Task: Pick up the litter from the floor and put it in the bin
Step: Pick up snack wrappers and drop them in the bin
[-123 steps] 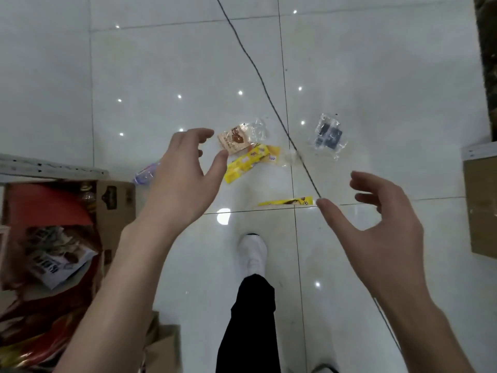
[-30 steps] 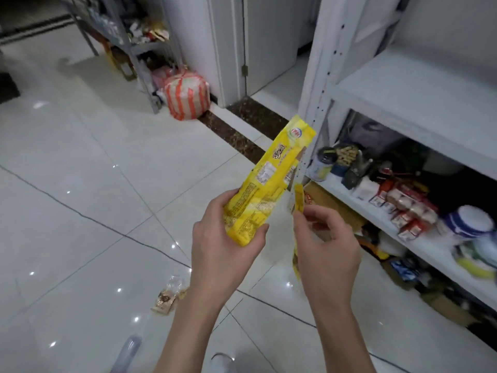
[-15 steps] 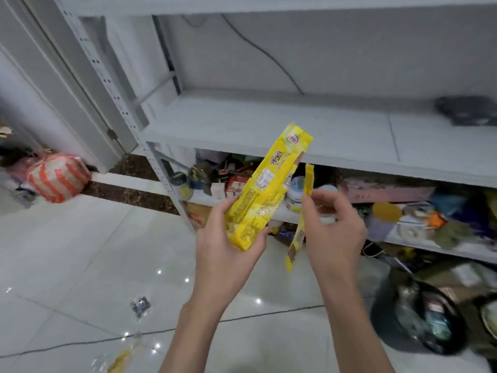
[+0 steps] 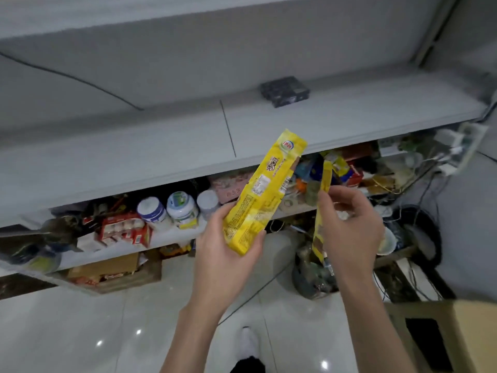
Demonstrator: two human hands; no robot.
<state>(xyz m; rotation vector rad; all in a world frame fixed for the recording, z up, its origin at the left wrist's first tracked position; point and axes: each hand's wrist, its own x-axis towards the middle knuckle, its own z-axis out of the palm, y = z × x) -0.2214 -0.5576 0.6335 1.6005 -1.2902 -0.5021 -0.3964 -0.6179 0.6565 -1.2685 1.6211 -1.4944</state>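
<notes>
Since half a second ago the view has swung right along the shelving: the upright post and door frame have gone from sight, and the dark box (image 4: 285,90) on the upper shelf (image 4: 161,146) now sits near the centre. Both hands keep the same hold as before.

The left hand (image 4: 228,254) has its fingers and thumb curled round the lower end of the yellow wrapper (image 4: 266,192). The wrapper tilts up and to the right, and its top edge crosses the front edge of the upper shelf in this view. The right hand (image 4: 352,227) pinches the thin yellow strip (image 4: 326,176) between thumb and fingers. The strip stands a little above the fingers and hangs down past the palm. A narrow gap separates strip and wrapper; they do not touch.

Below the right hand, on the floor (image 4: 80,332), stands the dark bin (image 4: 301,278) with rubbish inside; the strip's lower end lines up with its top. Both pieces of litter are held in the air, left of and above the bin.

The lower shelf is crowded to its front edge with white jars (image 4: 158,211) and red packs (image 4: 123,230). A low cardboard box (image 4: 107,267) lies beneath it. Tangled cables (image 4: 419,184) fill the right side, and a tall cardboard box (image 4: 462,335) closes the lower right corner. Open tile lies between the person's white shoe (image 4: 248,343) and the bin, crossed by one thin floor cable (image 4: 255,294).
</notes>
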